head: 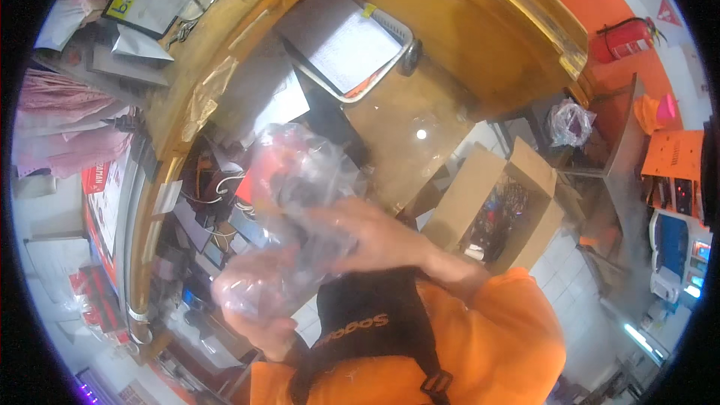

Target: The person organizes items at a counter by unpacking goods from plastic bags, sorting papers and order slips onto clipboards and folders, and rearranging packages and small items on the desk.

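Observation:
A crinkled clear plastic bag [306, 163] is held up in front of my chest, with dark and red shapes showing through it. Whether those are inside or behind the film I cannot tell. My right hand [377, 236] grips the bag from its near right side, fingers over the film. Lower on the left, my left hand [256, 298] clutches a bunched part of the same bag. Blur hides the fingertips of both hands. Beneath lies a brown wooden desk surface [405, 157].
A basket [402, 31] with papers [360, 45] stands at the back. To my right is an open cardboard box [461, 202] holding dark items. Cables [225, 183] and papers clutter the left, below a raised wooden counter [208, 62]. A fire extinguisher [624, 39] hangs far right.

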A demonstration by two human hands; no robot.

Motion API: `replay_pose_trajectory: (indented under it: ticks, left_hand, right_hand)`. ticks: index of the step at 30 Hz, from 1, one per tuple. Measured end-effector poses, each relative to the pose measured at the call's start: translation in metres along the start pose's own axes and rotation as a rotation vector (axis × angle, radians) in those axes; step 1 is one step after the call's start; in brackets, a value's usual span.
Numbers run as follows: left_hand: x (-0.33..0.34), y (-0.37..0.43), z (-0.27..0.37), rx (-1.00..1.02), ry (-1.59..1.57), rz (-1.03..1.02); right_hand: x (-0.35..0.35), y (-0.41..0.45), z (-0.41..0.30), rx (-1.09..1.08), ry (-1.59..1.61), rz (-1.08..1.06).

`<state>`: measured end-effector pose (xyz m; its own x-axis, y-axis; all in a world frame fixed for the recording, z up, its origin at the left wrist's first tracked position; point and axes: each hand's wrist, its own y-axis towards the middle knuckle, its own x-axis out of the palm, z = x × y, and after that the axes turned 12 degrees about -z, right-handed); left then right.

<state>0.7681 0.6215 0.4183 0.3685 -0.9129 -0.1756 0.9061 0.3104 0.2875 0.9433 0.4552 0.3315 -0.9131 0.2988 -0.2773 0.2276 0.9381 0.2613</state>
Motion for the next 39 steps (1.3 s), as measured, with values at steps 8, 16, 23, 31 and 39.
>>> replay_pose_trajectory:
  ticks: [8, 16, 23, 31, 39]
  left_hand:
    - [-0.026, -0.009, 0.019, -0.029, 0.026, 0.563]
    - [0.067, 0.064, -0.024, 0.251, -0.004, -0.151]
    - [0.101, 0.038, -0.143, -0.286, 0.511, -0.542]
    - [0.029, -0.108, -0.127, -0.597, 0.342, -0.293]
    - [0.004, -0.209, -0.094, -0.793, 0.304, 0.281]
  right_hand:
    - [-0.077, -0.026, -0.016, -0.005, -0.092, 0.571]
    - [-0.149, -0.062, 0.004, 0.107, -0.280, 0.975]
    - [-0.123, -0.087, 0.070, 0.759, -0.673, -0.106]
    - [-0.092, -0.027, 0.042, 0.502, -1.203, 0.189]
    - [-0.055, -0.033, 0.141, 0.803, -0.895, -0.161]
